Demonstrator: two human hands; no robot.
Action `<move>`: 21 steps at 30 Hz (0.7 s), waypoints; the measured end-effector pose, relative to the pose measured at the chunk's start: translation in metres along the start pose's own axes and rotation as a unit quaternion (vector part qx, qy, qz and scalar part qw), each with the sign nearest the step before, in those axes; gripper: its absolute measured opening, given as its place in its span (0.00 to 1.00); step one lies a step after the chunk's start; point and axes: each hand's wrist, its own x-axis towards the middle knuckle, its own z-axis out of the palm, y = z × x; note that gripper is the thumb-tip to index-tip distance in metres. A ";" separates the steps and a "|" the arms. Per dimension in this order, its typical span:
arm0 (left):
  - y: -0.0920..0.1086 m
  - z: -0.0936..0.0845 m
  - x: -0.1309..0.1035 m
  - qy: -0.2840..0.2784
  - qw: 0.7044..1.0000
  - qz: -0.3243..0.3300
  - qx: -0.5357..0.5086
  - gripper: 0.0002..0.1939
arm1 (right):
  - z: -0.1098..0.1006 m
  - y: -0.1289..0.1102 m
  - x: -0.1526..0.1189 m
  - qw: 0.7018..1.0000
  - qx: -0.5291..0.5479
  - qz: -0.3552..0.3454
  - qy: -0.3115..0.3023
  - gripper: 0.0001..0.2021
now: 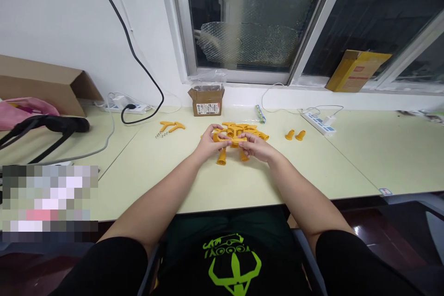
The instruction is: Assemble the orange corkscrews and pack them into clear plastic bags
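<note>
In front of my chest, my left hand (211, 143) and my right hand (257, 147) are both closed on yellow plastic corkscrew parts (237, 140), fingertips almost meeting. Fingers cover much of these parts, so I cannot tell whether they are joined. Behind the hands lies a pile of yellow plastic pieces (239, 127). Below the hands, a flared yellow sleeve (221, 157) and a second sleeve (244, 155) rest on the table. To the left lie two yellow T-handled corkscrews (177, 126) with bare metal spirals. Two more yellow sleeves (295, 135) are off to the right.
A small open cardboard box (207, 101) stands by the wall beside a clear plastic bag (239, 114). Power strips (319, 122) lie on both sides, with a black cable (142, 67) hanging at left. A larger carton (45, 81) and black straps (65, 124) occupy the table's left end.
</note>
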 end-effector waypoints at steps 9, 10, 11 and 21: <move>0.001 0.005 -0.006 -0.049 0.992 -0.115 0.011 0.30 | 0.006 0.006 -0.010 0.971 -0.221 -0.088 0.018 0.16; 0.001 0.006 -0.007 -0.057 0.993 -0.106 0.012 0.31 | 0.008 0.005 -0.013 0.976 -0.202 -0.082 -0.001 0.16; 0.002 0.006 -0.009 -0.065 0.994 -0.091 0.015 0.31 | 0.010 0.004 -0.017 0.981 -0.180 -0.077 -0.014 0.16; 0.003 0.016 -0.035 -0.100 0.978 0.119 0.140 0.25 | 0.024 0.003 -0.054 0.991 0.075 0.096 -0.049 0.23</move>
